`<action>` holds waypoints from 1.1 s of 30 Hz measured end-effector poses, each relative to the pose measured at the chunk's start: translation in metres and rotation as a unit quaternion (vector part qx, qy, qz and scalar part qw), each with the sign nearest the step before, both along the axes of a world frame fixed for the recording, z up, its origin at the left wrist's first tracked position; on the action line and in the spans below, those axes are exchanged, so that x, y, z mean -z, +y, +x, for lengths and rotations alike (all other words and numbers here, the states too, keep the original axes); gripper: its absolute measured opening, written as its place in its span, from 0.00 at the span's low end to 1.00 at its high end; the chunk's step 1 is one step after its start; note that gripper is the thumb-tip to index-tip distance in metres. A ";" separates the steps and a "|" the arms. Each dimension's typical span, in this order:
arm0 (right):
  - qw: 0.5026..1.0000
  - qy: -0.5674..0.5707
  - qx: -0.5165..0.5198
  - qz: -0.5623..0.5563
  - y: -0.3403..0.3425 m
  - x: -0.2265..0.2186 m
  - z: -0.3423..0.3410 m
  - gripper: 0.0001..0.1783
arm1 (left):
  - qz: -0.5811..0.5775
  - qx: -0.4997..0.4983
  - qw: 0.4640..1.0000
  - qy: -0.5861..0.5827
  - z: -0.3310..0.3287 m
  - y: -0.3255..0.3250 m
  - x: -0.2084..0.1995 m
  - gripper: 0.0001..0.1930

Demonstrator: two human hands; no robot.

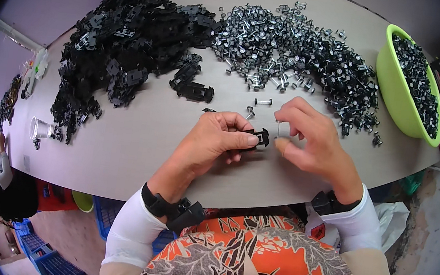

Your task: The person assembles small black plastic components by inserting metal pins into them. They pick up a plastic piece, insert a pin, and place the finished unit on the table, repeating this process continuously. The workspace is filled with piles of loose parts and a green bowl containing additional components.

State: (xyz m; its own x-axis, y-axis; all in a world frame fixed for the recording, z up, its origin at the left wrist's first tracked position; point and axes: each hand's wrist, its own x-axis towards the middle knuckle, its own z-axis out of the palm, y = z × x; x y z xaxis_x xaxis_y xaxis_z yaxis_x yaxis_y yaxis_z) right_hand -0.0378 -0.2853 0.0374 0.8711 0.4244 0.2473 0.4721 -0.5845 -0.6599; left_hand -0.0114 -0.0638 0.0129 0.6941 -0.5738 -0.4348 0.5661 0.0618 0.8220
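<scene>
One black part (264, 138) is gripped by the left hand (214, 138); one axle (279, 129) is pinched by the right hand (314, 141), near it.

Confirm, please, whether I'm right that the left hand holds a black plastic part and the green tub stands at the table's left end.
Not quite: the head view shows the green tub at the right end; the left hand does hold a black plastic part.

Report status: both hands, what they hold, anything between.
Left hand gripping black part. Right hand pinching thin metal rod, apart from black part. Nothing visible between the two; loose wheeled axles lie just beyond.
</scene>
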 end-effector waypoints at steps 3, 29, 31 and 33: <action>0.991 -0.126 -0.048 0.026 0.010 0.004 -0.008 0.25 | -0.012 -0.005 1.000 0.008 -0.001 -0.003 0.001 0.07; 0.976 -0.155 0.127 -0.087 -0.045 -0.003 0.028 0.08 | -0.008 -0.012 1.000 -0.007 -0.010 -0.011 -0.002 0.09; 0.969 -0.174 0.169 -0.047 -0.061 -0.014 0.021 0.08 | -0.002 -0.011 1.000 -0.011 -0.013 -0.007 -0.003 0.11; 0.955 -0.162 0.233 -0.089 -0.080 -0.018 0.002 0.07 | -0.040 0.001 0.999 0.011 -0.014 -0.011 -0.003 0.11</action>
